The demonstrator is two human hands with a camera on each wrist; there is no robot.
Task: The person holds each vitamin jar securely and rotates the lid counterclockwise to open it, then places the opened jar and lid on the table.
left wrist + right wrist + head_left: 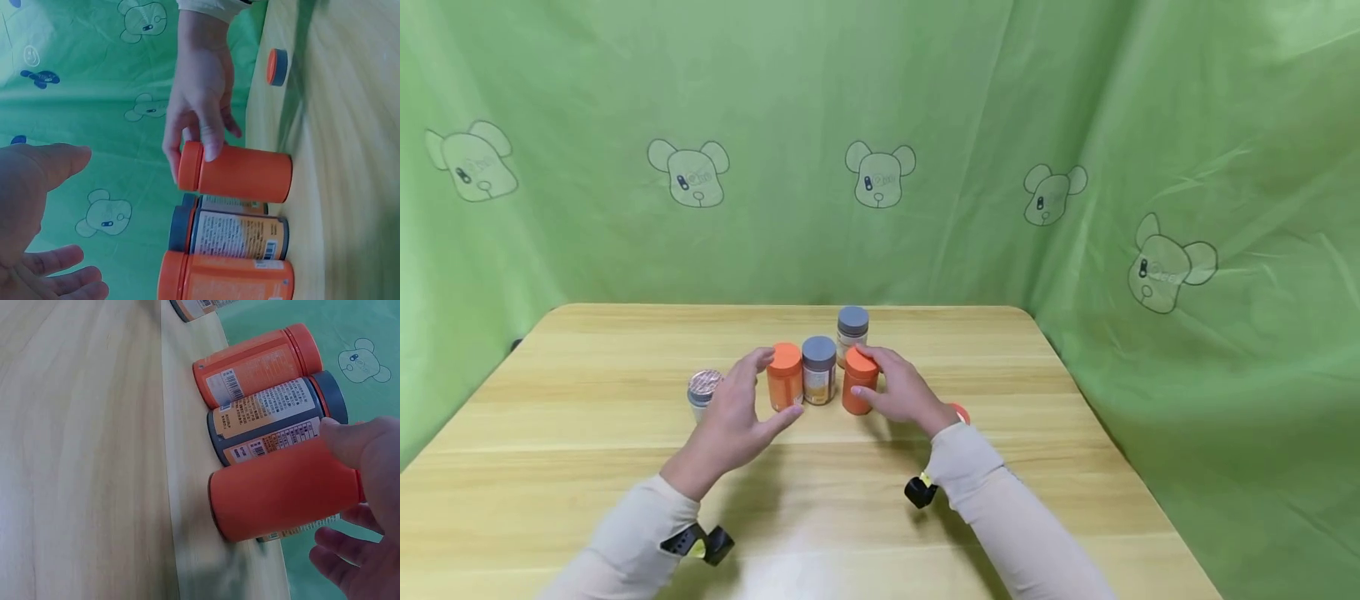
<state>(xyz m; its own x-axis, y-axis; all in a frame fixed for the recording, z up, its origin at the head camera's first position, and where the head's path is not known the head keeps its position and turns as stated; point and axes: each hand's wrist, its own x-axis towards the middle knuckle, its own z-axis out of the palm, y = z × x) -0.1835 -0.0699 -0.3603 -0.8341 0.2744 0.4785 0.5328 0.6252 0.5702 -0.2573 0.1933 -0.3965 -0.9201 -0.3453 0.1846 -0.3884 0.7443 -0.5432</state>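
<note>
Near the table's middle, my right hand (904, 390) grips an orange bottle (856, 392) around its lid, thumb on the near side. The bottle stands upright at the right of a short row. Left of it stands a bottle with a grey lid (819, 371), then a second orange bottle (786, 379). My left hand (733, 417) is beside that second orange bottle, thumb and fingers spread. In the left wrist view the left hand (44, 231) holds nothing and is apart from the bottles.
Behind the row stands another grey-lidded bottle (852, 325). A lidless bottle with a foil seal (704, 385) is at the left, partly hidden by my left hand. A loose lid (277, 67) lies on the wooden table (820, 500). Green curtains (790, 83) surround the table.
</note>
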